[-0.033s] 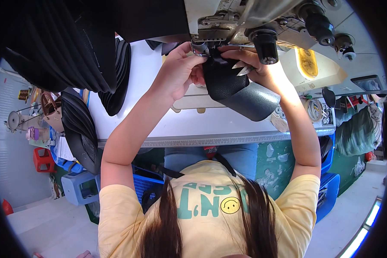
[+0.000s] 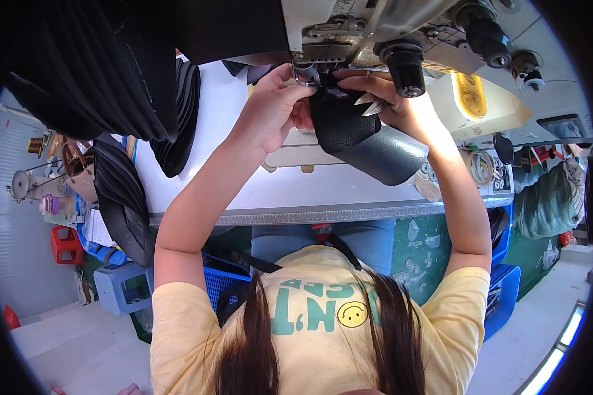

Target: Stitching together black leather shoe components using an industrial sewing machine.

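Observation:
A black leather piece [image 2: 349, 125], grained and curled over on itself, hangs from under the head of a sewing machine [image 2: 336, 46]. My left hand [image 2: 270, 108] is closed at its upper left edge, thumb and fingers pinched beside the presser foot area. On the other side, my right hand [image 2: 392, 99] grips the leather's upper right edge with bent fingers. Two pointed metal blades of thread snips [image 2: 374, 107] stick out from that same hand, their handles hidden in the palm. The needle and the seam are hidden by the machine and my fingers.
Stacks of black leather pieces [image 2: 122, 197] drape over the table's left side. A ruler strip [image 2: 323, 214] runs along the white table's near edge. White thread or cord rolls [image 2: 482, 168] lie at the right. Blue stool [image 2: 120, 289] and blue basket [image 2: 224, 289] stand below.

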Demonstrator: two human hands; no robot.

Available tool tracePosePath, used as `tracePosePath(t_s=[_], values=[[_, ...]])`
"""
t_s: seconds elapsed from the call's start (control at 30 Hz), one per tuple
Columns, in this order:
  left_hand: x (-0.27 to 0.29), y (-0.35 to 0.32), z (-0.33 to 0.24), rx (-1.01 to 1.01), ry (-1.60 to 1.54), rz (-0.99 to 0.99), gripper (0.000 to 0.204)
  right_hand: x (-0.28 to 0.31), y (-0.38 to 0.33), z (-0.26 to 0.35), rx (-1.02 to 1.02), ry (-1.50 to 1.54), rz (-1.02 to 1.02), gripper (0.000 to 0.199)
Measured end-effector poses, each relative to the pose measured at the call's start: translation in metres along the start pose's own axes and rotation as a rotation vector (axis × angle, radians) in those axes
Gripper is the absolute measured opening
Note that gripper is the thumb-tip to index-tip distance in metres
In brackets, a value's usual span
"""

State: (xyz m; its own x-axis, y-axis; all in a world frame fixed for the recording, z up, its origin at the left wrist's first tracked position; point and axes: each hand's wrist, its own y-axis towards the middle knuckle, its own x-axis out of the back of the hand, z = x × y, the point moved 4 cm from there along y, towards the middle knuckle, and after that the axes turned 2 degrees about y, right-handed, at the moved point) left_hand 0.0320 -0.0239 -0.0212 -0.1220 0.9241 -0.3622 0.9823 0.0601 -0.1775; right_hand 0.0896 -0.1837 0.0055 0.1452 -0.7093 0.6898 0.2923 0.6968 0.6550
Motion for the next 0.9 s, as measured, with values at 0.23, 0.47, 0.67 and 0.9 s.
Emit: tracePosePath(t_s=[0.23, 0.47, 0.67, 0.9], values=[[0.003, 0.001, 0.001, -0.040, 0.059, 0.029, 0.011, 0.002, 0.001, 0.001, -0.046, -0.013, 0.036, 0.034], [0.004, -0.002, 0.006, -0.101, 0.096, 0.016, 0.010, 0.004, 0.001, 0.008, -0.084, 0.036, 0.024, 0.039], [0.012, -0.019, 0.034, -0.263, 0.071, -0.094, 0.011, 0.001, -0.008, 0.021, -0.148, -0.123, 0.082, 0.050], [-0.005, -0.064, 0.028, -0.729, 0.676, -0.141, 0.029, 0.006, -0.057, 0.056, -0.194, 0.317, -0.382, 0.020]])
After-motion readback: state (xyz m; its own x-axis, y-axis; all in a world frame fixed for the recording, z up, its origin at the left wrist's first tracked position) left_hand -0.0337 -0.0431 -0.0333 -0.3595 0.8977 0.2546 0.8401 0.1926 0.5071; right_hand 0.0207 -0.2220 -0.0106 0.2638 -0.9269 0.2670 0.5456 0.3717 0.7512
